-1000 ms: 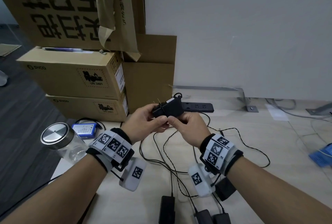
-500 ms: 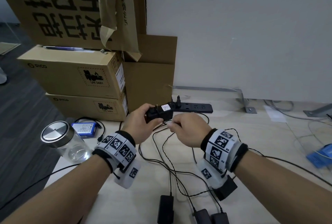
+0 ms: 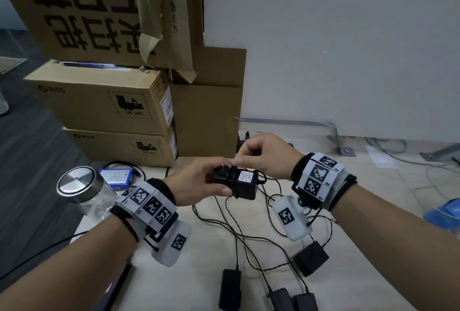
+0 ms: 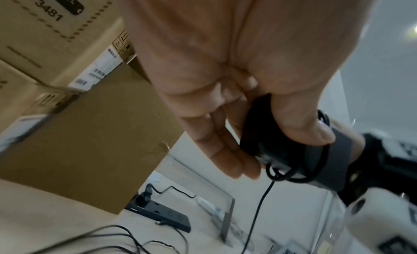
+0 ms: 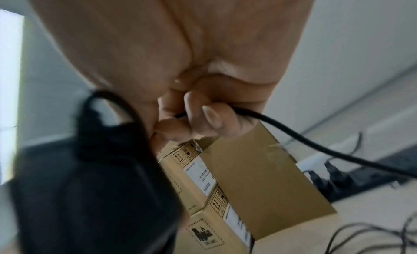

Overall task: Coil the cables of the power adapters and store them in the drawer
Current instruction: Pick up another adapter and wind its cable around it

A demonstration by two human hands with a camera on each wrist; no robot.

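Observation:
My left hand (image 3: 199,183) grips a black power adapter (image 3: 239,183) above the table, its white label up and its prongs pointing away. In the left wrist view the thumb and fingers clamp the adapter (image 4: 293,151), with a couple of turns of black cable (image 4: 315,161) wound round it. My right hand (image 3: 263,156) is just beyond the adapter and pinches its cable (image 5: 293,136) in curled fingers. Several other black adapters (image 3: 311,258) lie on the table below with tangled cables (image 3: 239,226). No drawer is in view.
Stacked cardboard boxes (image 3: 112,101) stand at the back left. A glass jar with a metal lid (image 3: 79,188) and a blue battery pack (image 3: 117,177) sit at the table's left edge. A black power strip (image 4: 162,216) lies by the wall. Blue item (image 3: 445,213) at right.
My right hand has swung the cable from below the adapter up and over to its far side. The left hand has turned the adapter so that its label faces up.

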